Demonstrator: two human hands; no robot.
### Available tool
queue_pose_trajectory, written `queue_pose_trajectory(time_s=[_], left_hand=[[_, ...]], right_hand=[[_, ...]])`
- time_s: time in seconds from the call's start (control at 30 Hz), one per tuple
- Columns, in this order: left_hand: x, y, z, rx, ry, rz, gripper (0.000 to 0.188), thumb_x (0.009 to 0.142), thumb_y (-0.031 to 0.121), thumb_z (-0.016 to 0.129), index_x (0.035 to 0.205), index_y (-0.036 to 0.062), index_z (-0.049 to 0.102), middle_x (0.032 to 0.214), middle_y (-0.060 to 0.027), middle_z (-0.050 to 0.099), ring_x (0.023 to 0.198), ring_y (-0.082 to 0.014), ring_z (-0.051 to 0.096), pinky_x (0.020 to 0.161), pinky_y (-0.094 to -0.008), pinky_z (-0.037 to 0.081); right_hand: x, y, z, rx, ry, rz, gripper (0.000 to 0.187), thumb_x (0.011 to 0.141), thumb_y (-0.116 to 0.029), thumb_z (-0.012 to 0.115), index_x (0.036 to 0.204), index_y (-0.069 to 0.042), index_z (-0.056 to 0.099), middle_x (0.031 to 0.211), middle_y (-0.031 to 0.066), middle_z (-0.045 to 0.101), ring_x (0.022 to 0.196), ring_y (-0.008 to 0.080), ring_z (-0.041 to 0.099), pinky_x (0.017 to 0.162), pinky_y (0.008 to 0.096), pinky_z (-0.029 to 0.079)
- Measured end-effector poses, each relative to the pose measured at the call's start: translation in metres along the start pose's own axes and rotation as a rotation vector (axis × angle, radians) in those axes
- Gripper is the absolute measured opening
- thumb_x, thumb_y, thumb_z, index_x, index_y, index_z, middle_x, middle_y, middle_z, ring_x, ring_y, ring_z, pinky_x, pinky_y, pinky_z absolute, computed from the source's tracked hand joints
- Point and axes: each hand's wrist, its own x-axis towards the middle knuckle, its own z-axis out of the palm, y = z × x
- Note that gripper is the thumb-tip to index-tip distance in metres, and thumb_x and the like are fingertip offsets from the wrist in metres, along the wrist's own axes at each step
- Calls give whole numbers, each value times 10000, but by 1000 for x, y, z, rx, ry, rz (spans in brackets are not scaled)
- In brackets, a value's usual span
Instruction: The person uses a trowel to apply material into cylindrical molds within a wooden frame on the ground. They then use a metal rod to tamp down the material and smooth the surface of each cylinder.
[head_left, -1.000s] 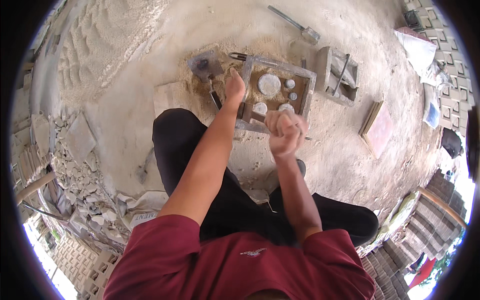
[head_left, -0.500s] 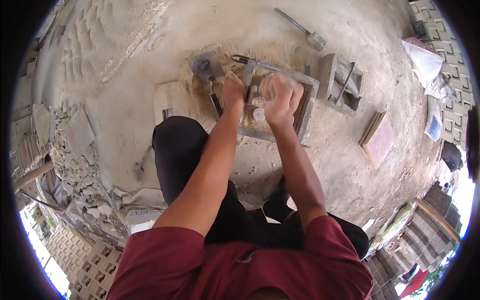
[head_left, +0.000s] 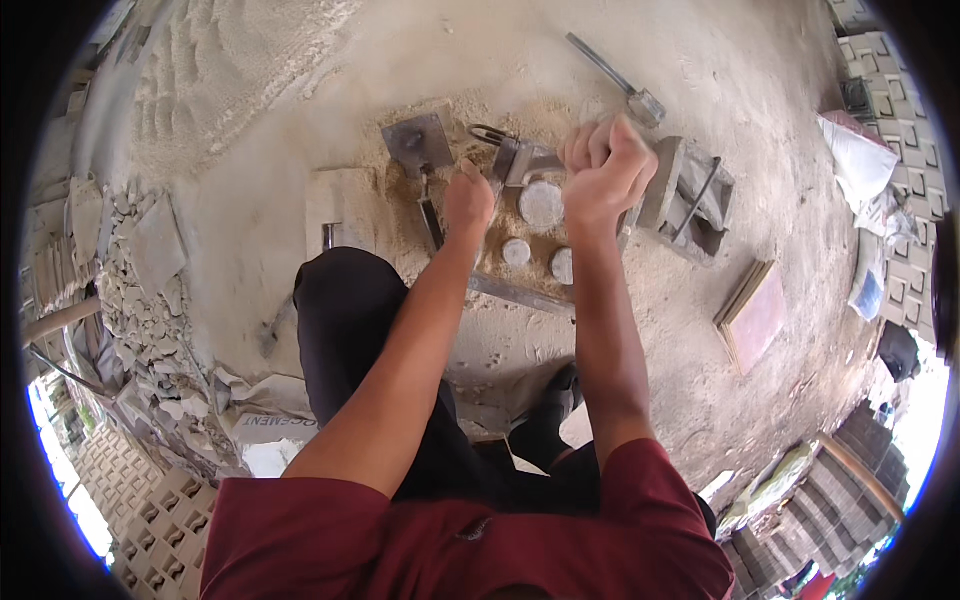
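Observation:
On the ground in front of me lies a rectangular metal mould frame (head_left: 520, 291) with sandy material inside. Three pale round discs show within it: a large disc (head_left: 541, 204), a small disc (head_left: 516, 252) and another disc (head_left: 562, 266) partly behind my right forearm. My left hand (head_left: 468, 205) is closed on the frame's left side. Above the frame's right part, my right hand (head_left: 610, 175) is a fist, slightly blurred. A blocky metal tool (head_left: 532, 164) juts leftward from it over the far side; its grip is hidden. Left of my left hand lies a square-bladed trowel (head_left: 417, 143).
A grey box-shaped mould (head_left: 690, 200) with a rod across it stands at right. Beyond it lies a long-handled hammer (head_left: 645, 106). Stacked flat boards (head_left: 752, 318) lie further right. Rubble (head_left: 150, 310) covers the left, and a sand heap (head_left: 220, 70) lies far left.
My right hand has lifted and moved right with the metal tool, uncovering the large disc and another. My left hand stays at the frame's left side. The view has shifted slightly.

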Motion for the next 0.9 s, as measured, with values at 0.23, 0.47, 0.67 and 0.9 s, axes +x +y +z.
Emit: queue_pose_trajectory(time_s=[0.23,0.47,0.67,0.9], left_hand=[[-12,-2,2,-18,69,5,670,1007,412,207,916,-99,631,946,-334,624,919,-495,588,845,-542,452],[-9,-4,3,1,42,10,675,1001,413,224,893,-118,626,935,-348,618,930,-501,582,859,-540,444],[-8,-6,5,-39,91,43,671,998,411,230,920,-125,627,971,-358,608,947,-504,579,870,-545,439],[-4,1,3,-5,23,-20,665,999,417,229,963,-118,623,1001,-347,610,967,-501,575,880,-543,439]], right_hand=[[-1,-3,-8,119,-61,-46,393,913,-83,405,551,-94,250,508,-56,246,443,42,230,400,258,154],[3,9,-2,-19,41,95,374,918,-119,411,572,-89,273,531,-63,251,462,41,224,399,257,188],[18,-3,-21,42,38,94,383,909,-115,397,553,-116,254,516,-65,229,460,35,223,386,243,178],[21,-4,-35,-28,-17,141,366,896,-137,363,551,-107,244,509,-42,235,440,68,236,389,263,192]])
